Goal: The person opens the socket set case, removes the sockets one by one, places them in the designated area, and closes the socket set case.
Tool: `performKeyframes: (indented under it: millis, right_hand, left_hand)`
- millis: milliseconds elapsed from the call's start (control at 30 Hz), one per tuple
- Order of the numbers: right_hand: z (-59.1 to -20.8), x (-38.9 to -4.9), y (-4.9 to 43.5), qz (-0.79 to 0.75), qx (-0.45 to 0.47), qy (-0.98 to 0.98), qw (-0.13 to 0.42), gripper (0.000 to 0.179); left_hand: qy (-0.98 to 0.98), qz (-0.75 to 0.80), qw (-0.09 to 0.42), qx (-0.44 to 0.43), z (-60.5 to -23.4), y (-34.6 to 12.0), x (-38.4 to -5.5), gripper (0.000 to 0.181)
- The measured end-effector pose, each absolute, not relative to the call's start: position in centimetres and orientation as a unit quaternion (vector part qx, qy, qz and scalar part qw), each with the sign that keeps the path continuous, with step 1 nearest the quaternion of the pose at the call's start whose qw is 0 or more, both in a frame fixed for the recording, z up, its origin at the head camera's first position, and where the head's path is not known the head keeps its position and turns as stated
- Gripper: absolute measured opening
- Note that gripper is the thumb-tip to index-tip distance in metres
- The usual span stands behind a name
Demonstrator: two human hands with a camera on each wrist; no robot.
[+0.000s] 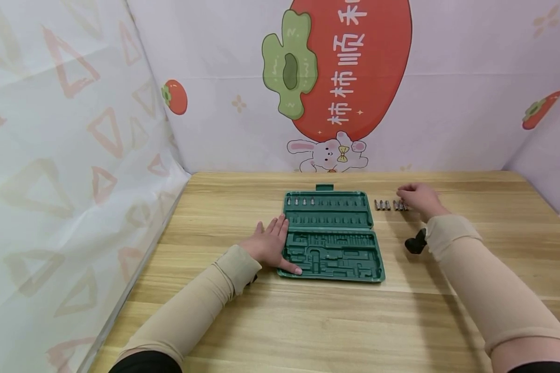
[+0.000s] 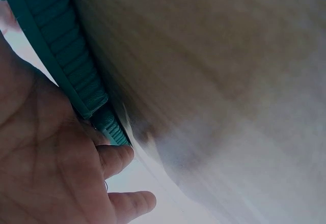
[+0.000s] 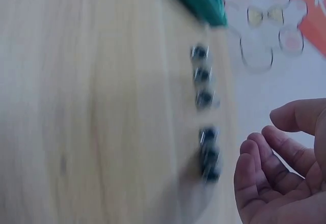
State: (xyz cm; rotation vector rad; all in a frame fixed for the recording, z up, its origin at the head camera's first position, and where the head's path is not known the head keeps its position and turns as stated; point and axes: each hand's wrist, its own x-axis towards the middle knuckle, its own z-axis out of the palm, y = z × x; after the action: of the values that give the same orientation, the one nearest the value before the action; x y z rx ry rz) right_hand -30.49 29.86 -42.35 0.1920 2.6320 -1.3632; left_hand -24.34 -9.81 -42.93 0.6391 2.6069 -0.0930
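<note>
An unfolded green moulded tool case lies on the table, its compartments facing up. My left hand is spread along its left edge, fingers straight, thumb over the lower left corner. The left wrist view shows the palm beside the ribbed case wall. Several small silver pieces, like sockets or bits, stand in the left slots of the upper row. To the right of the case, short metal pieces lie in two groups. My right hand hovers by the right-hand group, fingers loosely bent, nothing visible between thumb and fingertips.
A wood-grain table extends around the case. Behind it hangs a printed cloth, and another patterned cloth hangs along the left side. A black device sits at the right wrist.
</note>
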Motion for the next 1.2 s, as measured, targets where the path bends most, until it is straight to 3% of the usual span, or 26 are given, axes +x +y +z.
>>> performKeyframes:
  millis: [267,600,800,1033,1200]
  right_hand:
    - [-40.9,-32.3,21.9,-0.473,-0.020,0.873,0.114,0.049]
    - [-42.3,-33.8,13.7,-0.434,-0.069,0.886,0.146,0.040]
    - [-43.1,-33.8,11.9,-0.423,-0.074,0.887,0.172,0.047]
    - [-43.7,-34.2,11.7,-0.506,-0.026,0.849,0.152,0.039]
    - [-44.1,-33.8,11.6,-0.492,-0.050,0.861,0.118,0.029]
  left_hand:
    - [0.946,-0.035,0.222,0.233,-43.3,-9.8,-24.7,0.133]
    - [0.943,-0.042,0.220,0.244,-43.7,-9.5,-24.8,0.133]
    - [0.942,-0.047,0.229,0.242,-43.6,-9.4,-24.7,0.132]
    - [0.943,-0.053,0.223,0.240,-43.2,-9.5,-24.6,0.132]
    - [0.944,-0.058,0.221,0.239,-43.2,-9.8,-24.6,0.133]
